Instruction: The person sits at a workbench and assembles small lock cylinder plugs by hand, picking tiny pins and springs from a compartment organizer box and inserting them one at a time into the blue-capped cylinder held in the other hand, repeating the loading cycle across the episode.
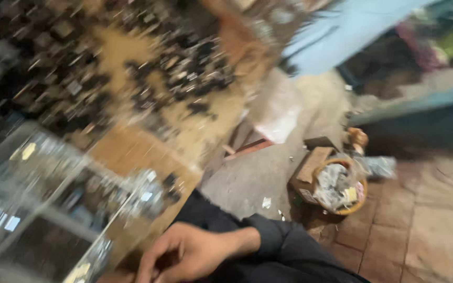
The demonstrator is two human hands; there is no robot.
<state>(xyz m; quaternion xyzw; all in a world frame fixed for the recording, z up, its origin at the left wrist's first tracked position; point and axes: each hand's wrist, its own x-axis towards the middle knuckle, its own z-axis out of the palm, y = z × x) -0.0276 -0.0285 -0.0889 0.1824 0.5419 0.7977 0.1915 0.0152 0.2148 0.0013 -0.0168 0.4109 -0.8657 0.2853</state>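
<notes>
**One hand low at the workbench edge, frame heavily motion-blurred**

Only one hand shows, bottom centre, dark sleeve running off to the right; which hand it is I cannot tell for sure, it reads as the right. Fingers curled downward and loosely together, tips pointing down-left. Whether they pinch anything: cannot tell, too blurred. Nearest thing is the clear compartment tray just left of the hand, holding small shiny bits, contents unreadable.

Behind the tray, a brown wooden worktop strewn with heaps of small dark parts, smeared by blur. Nothing lies between hand and tray.

Right of the bench: grey concrete floor patch, a white plastic bag, a round yellow-rimmed basket stuffed with crumpled wrappers, a cardboard piece beside it. Reddish floor tiles at far right. Pale blue sheet at top.
</notes>
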